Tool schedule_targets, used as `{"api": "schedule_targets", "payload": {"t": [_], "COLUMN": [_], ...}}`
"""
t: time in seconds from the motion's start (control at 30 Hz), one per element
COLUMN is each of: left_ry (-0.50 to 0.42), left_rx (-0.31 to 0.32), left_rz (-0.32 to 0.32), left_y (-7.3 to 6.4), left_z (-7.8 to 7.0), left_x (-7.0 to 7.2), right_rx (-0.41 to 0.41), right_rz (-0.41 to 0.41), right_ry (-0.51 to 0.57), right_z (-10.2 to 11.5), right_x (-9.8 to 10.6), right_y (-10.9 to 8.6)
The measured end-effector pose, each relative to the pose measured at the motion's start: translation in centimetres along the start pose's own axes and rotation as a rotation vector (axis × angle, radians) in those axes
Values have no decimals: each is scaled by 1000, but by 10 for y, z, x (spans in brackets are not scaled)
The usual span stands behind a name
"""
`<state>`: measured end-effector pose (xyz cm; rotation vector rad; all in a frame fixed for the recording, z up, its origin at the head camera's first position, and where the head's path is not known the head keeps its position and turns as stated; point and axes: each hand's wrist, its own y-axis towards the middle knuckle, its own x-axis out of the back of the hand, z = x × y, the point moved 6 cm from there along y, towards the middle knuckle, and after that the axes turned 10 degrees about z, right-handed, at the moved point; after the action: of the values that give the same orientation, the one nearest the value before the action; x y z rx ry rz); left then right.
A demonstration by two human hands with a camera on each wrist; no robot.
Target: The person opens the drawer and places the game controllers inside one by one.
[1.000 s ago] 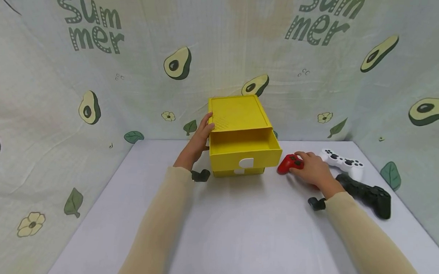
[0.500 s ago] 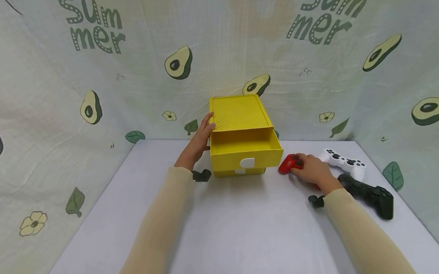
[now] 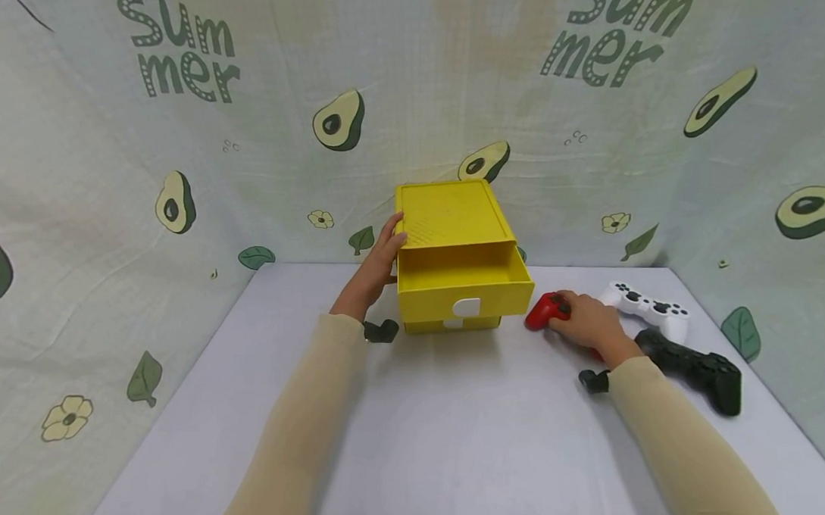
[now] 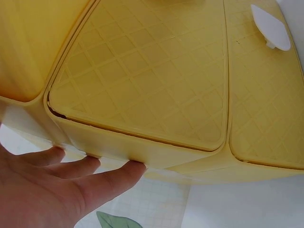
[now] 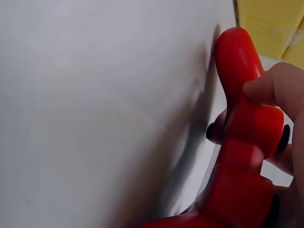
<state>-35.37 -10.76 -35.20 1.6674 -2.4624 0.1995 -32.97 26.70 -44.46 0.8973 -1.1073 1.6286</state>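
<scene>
A yellow two-drawer box (image 3: pixel 455 217) stands at the back of the table, its upper drawer (image 3: pixel 462 295) pulled out and nothing showing inside. My left hand (image 3: pixel 374 267) rests against the box's left side. In the left wrist view its fingers (image 4: pixel 111 183) reach out fairly straight, with the tips touching the yellow wall. To the right of the box, my right hand (image 3: pixel 590 323) grips a red game controller (image 3: pixel 547 311), covering much of it. The right wrist view shows the thumb pressing the red controller (image 5: pixel 237 61) near one handle, close over the table.
A white game controller (image 3: pixel 646 305) and a black one (image 3: pixel 695 366) lie to the right of my right hand, near the table's right edge. Printed cloth (image 3: pixel 418 83) hangs behind and beside the white table (image 3: pixel 433 440).
The view has shifted slightly, so everything sits a little further right. Both hands keep their places, the left on the box and the right on the red controller.
</scene>
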Motion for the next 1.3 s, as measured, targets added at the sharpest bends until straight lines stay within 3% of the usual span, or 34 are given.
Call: {"api": "schedule_targets", "payload": {"t": [0.53,0.8,1.3], "left_ry": [-6,0,5], "left_rx": [-3,-5,-10], "left_rz": [7,4,2], "left_y": [-1,-2,-1], "left_z": [-1,-1,-1], "left_x": [-1,-1,-1], "right_rx": [68,153,201], "right_rz": [-119,-147,-249], "right_ry": [-68,-30,-91], "right_z": [8,24,52], "right_x": [17,31,66], "right_y": [-15,-27,-54]}}
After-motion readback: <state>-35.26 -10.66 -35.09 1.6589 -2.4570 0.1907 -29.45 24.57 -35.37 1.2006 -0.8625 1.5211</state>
